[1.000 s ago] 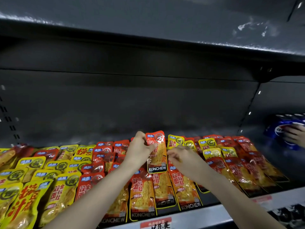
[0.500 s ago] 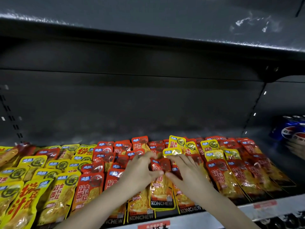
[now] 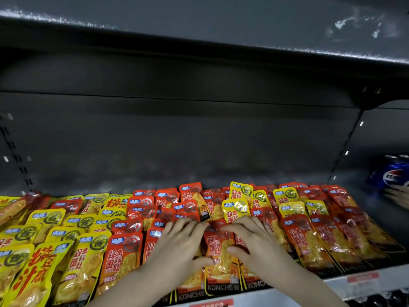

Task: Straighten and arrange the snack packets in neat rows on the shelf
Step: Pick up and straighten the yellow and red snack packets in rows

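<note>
Red and yellow snack packets lie in overlapping rows across a dark shelf [image 3: 363,282]. One red packet [image 3: 219,253] lies flat in the middle front row. My left hand [image 3: 179,244] rests on its left side with fingers spread flat and the thumb touching its lower edge. My right hand [image 3: 254,238] presses its right side, fingers straight, thumb on the packet's face. Yellow packets [image 3: 55,240] fill the left part. More red packets [image 3: 309,240] run to the right, with several yellow ones [image 3: 241,193] mixed in at the back.
Blue Pepsi cans [image 3: 394,173] stand at the far right on the neighbouring shelf section, with another person's fingers [image 3: 398,196] beside them. A dark upper shelf [image 3: 199,41] hangs overhead. Price labels [image 3: 363,278] sit on the front rail.
A second ago my left hand held the red packet up off the rows. Both hands have brought it down and now press it flat into the front middle row.
</note>
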The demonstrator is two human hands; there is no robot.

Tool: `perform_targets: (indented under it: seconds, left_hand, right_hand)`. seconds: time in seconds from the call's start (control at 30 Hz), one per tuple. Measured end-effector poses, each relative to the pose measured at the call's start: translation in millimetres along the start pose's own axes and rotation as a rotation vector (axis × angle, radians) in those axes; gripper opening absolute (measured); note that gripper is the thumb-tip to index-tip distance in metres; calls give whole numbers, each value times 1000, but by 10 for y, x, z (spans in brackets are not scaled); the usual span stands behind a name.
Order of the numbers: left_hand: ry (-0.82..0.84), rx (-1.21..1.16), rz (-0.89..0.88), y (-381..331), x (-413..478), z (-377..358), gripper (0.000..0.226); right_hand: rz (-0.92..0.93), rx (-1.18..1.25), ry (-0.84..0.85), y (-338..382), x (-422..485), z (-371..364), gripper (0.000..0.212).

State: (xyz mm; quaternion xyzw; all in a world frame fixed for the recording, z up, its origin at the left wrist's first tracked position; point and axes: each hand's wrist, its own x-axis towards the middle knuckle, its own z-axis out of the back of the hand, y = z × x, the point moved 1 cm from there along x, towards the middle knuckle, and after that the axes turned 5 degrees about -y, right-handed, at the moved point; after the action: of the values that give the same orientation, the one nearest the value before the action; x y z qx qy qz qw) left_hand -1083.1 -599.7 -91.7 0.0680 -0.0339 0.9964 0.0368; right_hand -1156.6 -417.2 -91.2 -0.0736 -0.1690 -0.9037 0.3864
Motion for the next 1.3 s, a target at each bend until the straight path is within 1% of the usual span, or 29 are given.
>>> perform_targets:
  seconds: [0.07, 0.13, 0.2, 0.27, 0.33, 0.43, 0.5, 0.57, 0.67, 0.8, 0.93, 1.0, 1.07, 1.13, 1.2, 1.3]
  left_hand:
    - [22, 27, -19, 19, -2, 35, 85]
    - [25, 2, -18, 36, 19, 73, 74]
    - [-33, -61, 16, 75, 97, 89, 58]
    - [-125, -100, 43, 105, 226, 92, 42]
    - [-141, -76, 50, 103, 361, 72, 35]
    - [-74, 22, 23, 30, 527, 22, 32]
    - [-57, 30, 23, -26, 599, 9, 32]
    - [-59, 1, 36, -56, 655, 20, 33]
    - [-64, -81, 63, -49, 718, 19, 27]
    - [-57, -267, 98, 6, 771, 8, 15]
    - [-130, -399, 128, 79, 852, 10, 3]
    - [-159, -436, 150, 102, 896, 7, 14]
    - [-193, -448, 168, 129, 925, -3, 18]
    - [-217, -454, 176, 147, 927, -22, 14]
    - [-230, -430, 154, 160, 907, -57, 3]
    - [-267, -340, 111, 166, 887, -99, 14]
  right_hand:
    - [-6, -5, 0, 32, 6, -3, 48]
    - [-16, -54, 21, 83, 3, -18, 64]
    - [-25, -109, 48, 120, -5, -44, 75]
    - [-26, -131, 68, 142, -4, -43, 76]
    - [-35, -116, 107, 157, 2, -6, 72]
    - [-30, -86, 156, 172, -6, 44, 61]
    - [-18, -72, 167, 187, -29, 47, 59]
    - [-18, -58, 197, 195, -57, 18, 64]
    - [-5, -71, 229, 190, -90, -41, 79]
    - [6, -91, 209, 181, -105, -58, 83]
    - [-5, -82, 215, 188, -110, -40, 82]
    - [-3, -91, 225, 191, -108, -40, 82]
    - [-2, -104, 234, 196, -101, -39, 81]
    - [-8, -110, 245, 205, -97, -36, 80]
    - [-6, -116, 249, 214, -94, -41, 79]
    - [-8, -121, 228, 230, -86, -60, 79]
